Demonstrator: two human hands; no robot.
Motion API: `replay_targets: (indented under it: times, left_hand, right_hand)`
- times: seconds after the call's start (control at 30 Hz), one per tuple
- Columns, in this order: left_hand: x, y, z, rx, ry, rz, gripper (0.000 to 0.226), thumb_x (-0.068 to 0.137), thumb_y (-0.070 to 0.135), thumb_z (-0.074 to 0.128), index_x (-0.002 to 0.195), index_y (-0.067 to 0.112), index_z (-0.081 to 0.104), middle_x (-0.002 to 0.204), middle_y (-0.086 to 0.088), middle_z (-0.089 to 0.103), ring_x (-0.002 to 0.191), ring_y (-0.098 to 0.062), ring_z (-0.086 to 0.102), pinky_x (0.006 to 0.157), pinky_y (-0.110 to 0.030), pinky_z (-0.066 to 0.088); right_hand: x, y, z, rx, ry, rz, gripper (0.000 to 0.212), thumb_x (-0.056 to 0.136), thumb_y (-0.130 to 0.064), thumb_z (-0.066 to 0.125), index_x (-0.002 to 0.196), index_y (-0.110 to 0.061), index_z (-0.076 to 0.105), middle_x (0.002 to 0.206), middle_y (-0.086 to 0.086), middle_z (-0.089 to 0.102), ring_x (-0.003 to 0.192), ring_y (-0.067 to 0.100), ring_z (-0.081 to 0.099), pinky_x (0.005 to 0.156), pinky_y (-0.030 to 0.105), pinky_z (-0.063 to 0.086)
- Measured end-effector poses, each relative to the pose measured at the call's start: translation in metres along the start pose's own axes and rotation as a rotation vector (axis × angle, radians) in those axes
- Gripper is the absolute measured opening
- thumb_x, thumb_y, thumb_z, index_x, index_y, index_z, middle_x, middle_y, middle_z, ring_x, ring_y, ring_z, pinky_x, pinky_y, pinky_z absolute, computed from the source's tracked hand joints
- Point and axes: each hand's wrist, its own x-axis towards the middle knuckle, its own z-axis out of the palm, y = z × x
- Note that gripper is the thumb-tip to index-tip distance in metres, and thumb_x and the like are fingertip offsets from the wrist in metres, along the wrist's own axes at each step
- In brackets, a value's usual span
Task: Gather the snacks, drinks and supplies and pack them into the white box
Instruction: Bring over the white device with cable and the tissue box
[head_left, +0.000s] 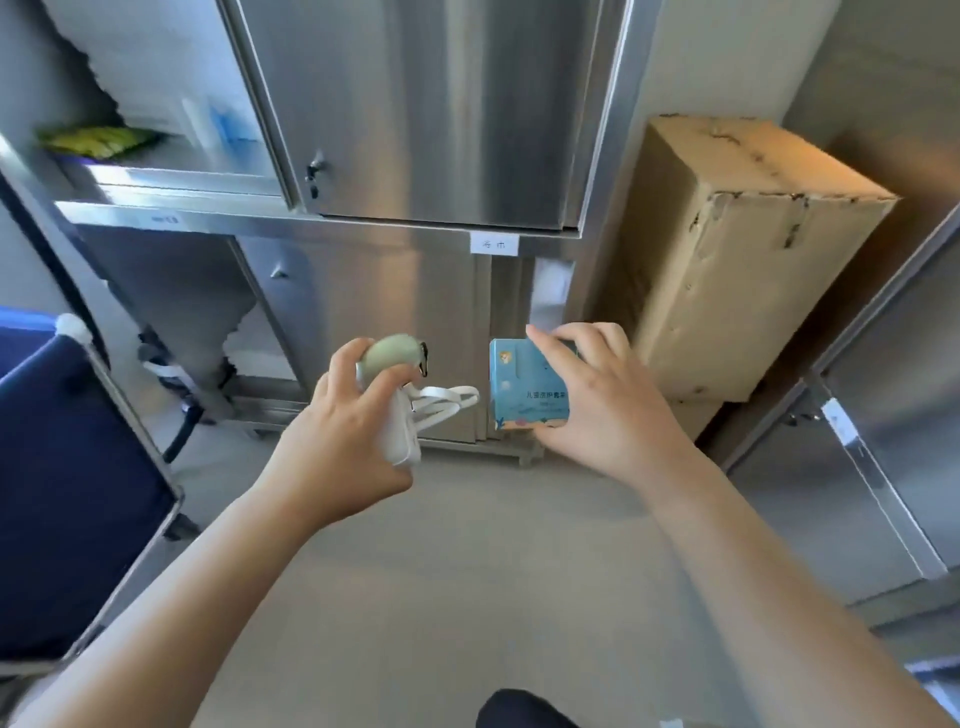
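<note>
the left hand (337, 431) curls round a pale green and white item (395, 358) with white loops (447, 402) hanging from it; the fingers cover much of it, so i cannot tell what it is. the right hand (608, 410) pinches a small light-blue carton (524, 400) between thumb and fingers, its print too small to read. both are held before the steel cabinet (415, 130). a blurred green packet (96, 141) lies on the upper left shelf.

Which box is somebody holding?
The small light-blue box, gripped in the right hand. The big brown cardboard box stands apart beside the steel cabinet, with no hand on it.
</note>
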Motion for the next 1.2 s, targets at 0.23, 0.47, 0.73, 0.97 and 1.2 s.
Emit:
replay_targets:
  times: [0.23,0.47,0.73,0.97,1.2]
  left_hand:
    - [0.008,-0.066,-0.017,0.067,0.019,-0.170,0.079,0.049,0.020,0.068,0.120,0.035,0.039,0.138,-0.002,0.024,0.108,-0.032,0.048,0.062,-0.035,0.050]
    - [0.065,-0.139,-0.009,0.101,-0.012,-0.277,0.084,0.047,0.019,0.071,0.122,0.036,0.037,0.139,-0.001,0.024,0.111,-0.031,0.046,0.058,-0.028,0.040]
    - [0.162,-0.234,-0.006,0.065,0.044,-0.385,0.076,0.053,0.023,0.066,0.123,0.036,0.039,0.136,0.004,0.021,0.109,-0.027,0.048,0.058,-0.028,0.042]
    - [0.171,-0.333,-0.021,-0.033,0.097,-0.558,0.079,0.052,0.026,0.068,0.121,0.045,0.034,0.134,0.014,0.015,0.102,-0.015,0.042,0.065,-0.024,0.042]
    - [0.185,-0.476,-0.054,-0.108,0.138,-0.605,0.082,0.048,0.034,0.064,0.122,0.048,0.033,0.130,0.018,0.012,0.107,-0.010,0.034,0.075,-0.024,0.040]
  right_hand:
    - [0.085,-0.036,0.044,0.062,-0.064,-0.139,0.091,0.070,-0.045,0.074,0.145,-0.014,0.032,0.127,0.002,0.047,0.115,0.023,0.037,0.096,0.027,0.029]
    - [0.186,-0.044,0.104,0.149,-0.076,-0.180,0.080,0.065,-0.041,0.077,0.134,-0.013,0.045,0.123,0.001,0.051,0.113,0.022,0.038,0.092,0.027,0.034]
    - [0.335,-0.052,0.173,0.164,-0.103,-0.242,0.076,0.062,-0.032,0.080,0.129,-0.012,0.049,0.119,0.003,0.054,0.108,0.026,0.044,0.091,0.034,0.043]
    - [0.436,-0.128,0.233,0.205,-0.142,-0.347,0.073,0.062,-0.035,0.079,0.126,-0.015,0.050,0.118,0.000,0.054,0.108,0.025,0.043,0.089,0.037,0.044]
    - [0.536,-0.237,0.291,0.237,-0.092,-0.403,0.076,0.064,-0.040,0.076,0.130,-0.013,0.048,0.120,0.001,0.053,0.108,0.025,0.043,0.092,0.035,0.039]
